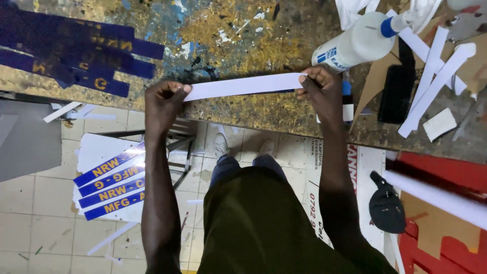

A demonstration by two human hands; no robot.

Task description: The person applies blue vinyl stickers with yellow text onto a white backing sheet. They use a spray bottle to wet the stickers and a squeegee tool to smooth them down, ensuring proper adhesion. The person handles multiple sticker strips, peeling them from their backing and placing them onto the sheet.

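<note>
Your left hand (pixel 163 101) and right hand (pixel 318 87) are each closed, pinching one end of a white strip (pixel 243 85) stretched flat along the near edge of the paint-stained surface (pixel 228 30), just beside a white bottle (pixel 357 43).

My head view: lighting moderate, even, from overhead; no hard shadows on workbench (pixel 243 30). White strip (pixel 243 85) near overexposed, surface detail washed out. Glue bottle (pixel 362 43) bright too, mild glare along its side. Left hand (pixel 163 101) and right hand (pixel 320 86) underexposed, finger detail lost in dark tone. Floor tiles (pixel 35 203) dimmer, flat grey. Edges soft; white bar (pixel 436 195) lower right blurred. Slight wide-angle bend at corners.
</note>
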